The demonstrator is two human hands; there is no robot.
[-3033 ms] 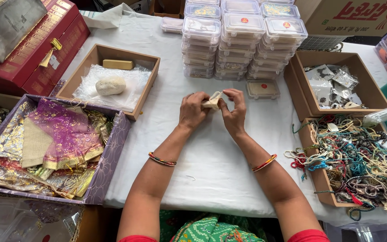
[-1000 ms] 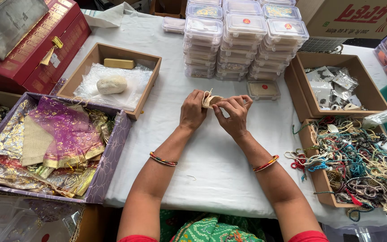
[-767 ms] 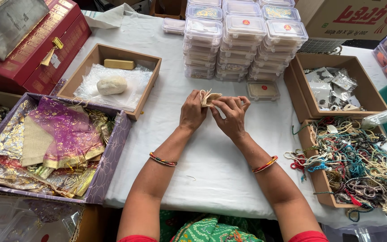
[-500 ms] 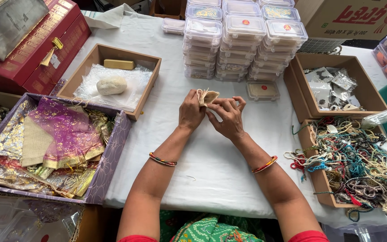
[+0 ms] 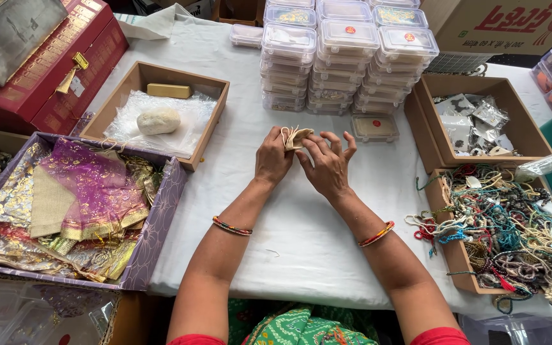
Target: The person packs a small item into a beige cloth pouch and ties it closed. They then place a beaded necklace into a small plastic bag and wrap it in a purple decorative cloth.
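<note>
Pinching a small beige cloth pouch [image 5: 296, 138] between them, the left hand [image 5: 273, 158] and the right hand [image 5: 327, 167] met above the white tablecloth [image 5: 301, 236], just in front of the stacks of clear lidded containers [image 5: 346, 57]. The pouch looked like coarse, pale tan fabric, crumpled at its mouth, with thin drawstring ends sticking up from its top. The left hand was closed on the pouch's left side, thumb and fingers clamped on the cloth; the right hand held the other side with thumb and forefinger while its remaining fingers fanned out loosely. A single small lidded container [image 5: 374, 127] lay just right of the pouch. Left of the stacks sat a cardboard tray [image 5: 137, 76] with a pale round lump [image 5: 158, 120] on plastic wrap, and nearer the person from it a purple box [image 5: 164, 217] of shiny sheer fabric bags. Right of the stacks stood a box of tangled beaded cords [image 5: 512, 230].
</note>
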